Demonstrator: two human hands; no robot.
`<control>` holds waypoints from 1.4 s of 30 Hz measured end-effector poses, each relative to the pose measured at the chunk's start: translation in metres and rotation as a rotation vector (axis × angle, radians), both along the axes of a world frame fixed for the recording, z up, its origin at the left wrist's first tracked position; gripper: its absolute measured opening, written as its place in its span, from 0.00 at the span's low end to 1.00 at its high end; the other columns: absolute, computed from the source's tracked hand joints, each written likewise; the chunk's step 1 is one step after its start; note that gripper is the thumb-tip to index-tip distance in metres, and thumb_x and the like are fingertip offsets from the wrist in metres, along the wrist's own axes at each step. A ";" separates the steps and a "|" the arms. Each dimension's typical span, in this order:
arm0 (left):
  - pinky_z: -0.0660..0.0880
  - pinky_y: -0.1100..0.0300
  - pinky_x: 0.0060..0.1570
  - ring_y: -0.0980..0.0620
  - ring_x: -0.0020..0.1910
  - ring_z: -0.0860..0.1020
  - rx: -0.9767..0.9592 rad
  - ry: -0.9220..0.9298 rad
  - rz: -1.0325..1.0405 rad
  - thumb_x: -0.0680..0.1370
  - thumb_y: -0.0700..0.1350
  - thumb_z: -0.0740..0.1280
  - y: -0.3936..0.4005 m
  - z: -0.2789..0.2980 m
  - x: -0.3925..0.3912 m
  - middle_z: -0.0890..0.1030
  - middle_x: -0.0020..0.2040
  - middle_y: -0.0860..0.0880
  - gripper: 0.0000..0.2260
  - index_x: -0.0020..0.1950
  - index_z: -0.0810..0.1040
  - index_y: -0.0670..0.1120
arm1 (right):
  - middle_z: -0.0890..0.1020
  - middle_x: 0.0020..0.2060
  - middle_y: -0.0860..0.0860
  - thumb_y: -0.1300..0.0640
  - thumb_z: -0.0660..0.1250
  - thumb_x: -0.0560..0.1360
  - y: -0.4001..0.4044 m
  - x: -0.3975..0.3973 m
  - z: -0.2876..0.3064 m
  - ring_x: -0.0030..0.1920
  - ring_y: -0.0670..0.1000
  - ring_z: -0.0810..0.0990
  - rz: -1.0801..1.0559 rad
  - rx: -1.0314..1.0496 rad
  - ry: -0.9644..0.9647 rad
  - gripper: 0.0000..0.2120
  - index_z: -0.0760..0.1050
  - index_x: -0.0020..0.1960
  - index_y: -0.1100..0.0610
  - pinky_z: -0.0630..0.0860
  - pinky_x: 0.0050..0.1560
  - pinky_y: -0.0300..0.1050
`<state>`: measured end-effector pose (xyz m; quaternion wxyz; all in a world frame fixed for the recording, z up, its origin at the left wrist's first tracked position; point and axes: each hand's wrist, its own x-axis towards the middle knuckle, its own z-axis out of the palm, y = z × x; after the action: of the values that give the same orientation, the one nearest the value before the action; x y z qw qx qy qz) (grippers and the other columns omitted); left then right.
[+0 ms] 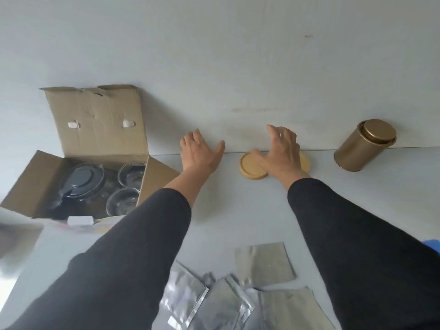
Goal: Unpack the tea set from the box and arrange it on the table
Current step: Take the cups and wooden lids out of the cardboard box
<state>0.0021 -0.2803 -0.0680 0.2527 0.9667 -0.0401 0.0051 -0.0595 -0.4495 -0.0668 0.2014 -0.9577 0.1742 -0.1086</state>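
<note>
Both hands out over the white table (238, 210), fingers spread, holding nothing.
Right hand (282, 152) hovers wide over round tan wooden coasters (251, 166) by the wall; contact unclear. Left hand (200, 152) spread beside them. Open brown cardboard box (95, 129) at left holds a dark-lidded glass teapot (82, 181) and clear glass cups (122, 203). Gold metal tin (364, 145) stands far right; silver foil pouches (226, 298) near edge.

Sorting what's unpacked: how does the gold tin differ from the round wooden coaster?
The gold tin is a tall metallic cylinder; the wooden coaster is a flat pale disc. The tin stands free, while the right hand hovers over the coaster. Both are round and sit near the wall.
</note>
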 end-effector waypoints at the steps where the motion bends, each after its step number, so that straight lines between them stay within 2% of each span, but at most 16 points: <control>1: 0.59 0.54 0.69 0.43 0.70 0.60 -0.004 -0.024 -0.013 0.78 0.60 0.58 0.016 0.007 -0.001 0.64 0.70 0.42 0.33 0.74 0.58 0.39 | 0.65 0.68 0.55 0.45 0.65 0.73 0.018 -0.002 0.007 0.70 0.56 0.59 -0.009 0.002 -0.013 0.32 0.60 0.73 0.54 0.62 0.67 0.52; 5: 0.60 0.52 0.67 0.43 0.69 0.62 0.039 -0.083 -0.063 0.79 0.57 0.58 0.096 0.033 -0.005 0.66 0.69 0.42 0.28 0.71 0.62 0.39 | 0.68 0.66 0.55 0.47 0.66 0.72 0.102 -0.007 0.028 0.69 0.57 0.62 0.006 0.036 -0.021 0.30 0.63 0.71 0.55 0.63 0.65 0.52; 9: 0.63 0.49 0.67 0.44 0.70 0.63 0.102 -0.074 -0.078 0.80 0.54 0.56 0.190 0.041 -0.004 0.65 0.72 0.43 0.25 0.73 0.61 0.42 | 0.71 0.64 0.54 0.46 0.65 0.72 0.196 -0.005 0.042 0.67 0.56 0.64 0.127 0.045 -0.012 0.29 0.65 0.70 0.54 0.65 0.65 0.51; 14: 0.55 0.47 0.74 0.47 0.77 0.50 0.245 0.022 -0.127 0.81 0.50 0.53 0.276 0.016 -0.011 0.56 0.77 0.46 0.24 0.76 0.56 0.43 | 0.73 0.61 0.53 0.42 0.66 0.71 0.272 -0.007 0.031 0.63 0.55 0.67 0.224 -0.028 0.062 0.27 0.69 0.66 0.55 0.68 0.61 0.50; 18: 0.46 0.45 0.75 0.47 0.77 0.39 0.324 0.131 -0.199 0.83 0.50 0.47 0.302 -0.007 -0.022 0.44 0.79 0.49 0.25 0.78 0.45 0.45 | 0.75 0.60 0.51 0.36 0.66 0.67 0.303 -0.007 0.018 0.64 0.54 0.67 0.238 -0.172 0.187 0.30 0.73 0.62 0.54 0.67 0.58 0.51; 22: 0.44 0.43 0.74 0.46 0.76 0.36 0.366 0.114 -0.227 0.83 0.50 0.45 0.307 -0.015 -0.024 0.39 0.78 0.48 0.26 0.78 0.40 0.44 | 0.78 0.55 0.51 0.30 0.65 0.63 0.325 -0.004 0.015 0.61 0.55 0.69 0.185 -0.298 0.322 0.32 0.75 0.55 0.53 0.66 0.56 0.53; 27: 0.44 0.43 0.75 0.47 0.76 0.35 0.369 0.082 -0.210 0.83 0.50 0.44 0.308 -0.023 -0.024 0.38 0.78 0.48 0.26 0.77 0.38 0.45 | 0.75 0.61 0.53 0.35 0.68 0.65 0.347 0.009 0.020 0.67 0.57 0.65 0.085 -0.353 0.525 0.38 0.66 0.67 0.57 0.61 0.63 0.59; 30: 0.44 0.43 0.75 0.46 0.76 0.35 0.369 0.070 -0.202 0.83 0.51 0.44 0.309 -0.025 -0.024 0.38 0.78 0.48 0.26 0.77 0.37 0.45 | 0.72 0.64 0.54 0.38 0.69 0.67 0.353 0.014 0.016 0.69 0.58 0.63 0.038 -0.317 0.594 0.40 0.61 0.70 0.59 0.58 0.67 0.61; 36: 0.44 0.43 0.75 0.46 0.76 0.35 0.371 0.069 -0.203 0.83 0.51 0.44 0.309 -0.026 -0.021 0.38 0.78 0.48 0.26 0.77 0.37 0.45 | 0.74 0.63 0.55 0.39 0.71 0.65 0.354 0.008 0.005 0.67 0.57 0.66 -0.002 -0.232 0.435 0.40 0.65 0.68 0.60 0.62 0.66 0.57; 42: 0.44 0.43 0.75 0.47 0.76 0.36 0.333 0.071 -0.205 0.83 0.50 0.46 0.311 -0.024 -0.022 0.40 0.79 0.48 0.26 0.78 0.39 0.45 | 0.75 0.59 0.54 0.35 0.70 0.61 0.347 -0.003 0.004 0.61 0.57 0.71 0.033 -0.148 0.112 0.39 0.70 0.64 0.58 0.67 0.61 0.52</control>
<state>-0.0198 0.0305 -0.0918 0.0897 0.9856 -0.1298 -0.0615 -0.0629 -0.1029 -0.0631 0.1217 -0.9774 0.1607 -0.0640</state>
